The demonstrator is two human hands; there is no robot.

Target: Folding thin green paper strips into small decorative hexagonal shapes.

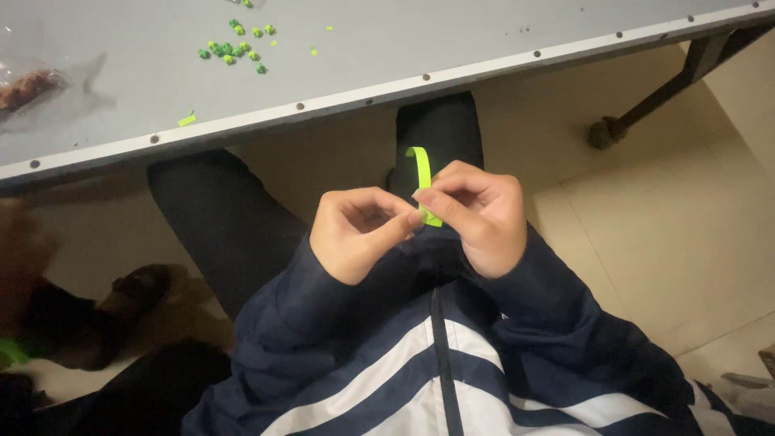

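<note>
A narrow lime-green paper strip (424,182) is pinched between the two hands, which are held close together above the lap, below the near edge of the table. The left hand (359,234) is curled almost closed, its thumb and forefinger pressed onto the lower end of the strip; the right hand (478,216) is likewise folded in, its fingertips gripping the same strip just beside the left thumb. The upper end of the strip is seen to rise free of the fingers and bend over in a small hook. Dark blue sleeves with white stripes (387,355) are worn, and dark trousers (218,218) are seen beneath the hands. The grey table (452,36) is edged with a pale rim set with round rivets. On its top a cluster of small green folded pieces (234,48) is scattered, well apart from the hands, with one loose lime scrap (186,120) lying near the table's edge and a clear plastic bag (32,85) at the far left. Beneath the table a pale tiled floor (670,234) is shown, and a dark table leg (646,105) slants down to it on the right.
</note>
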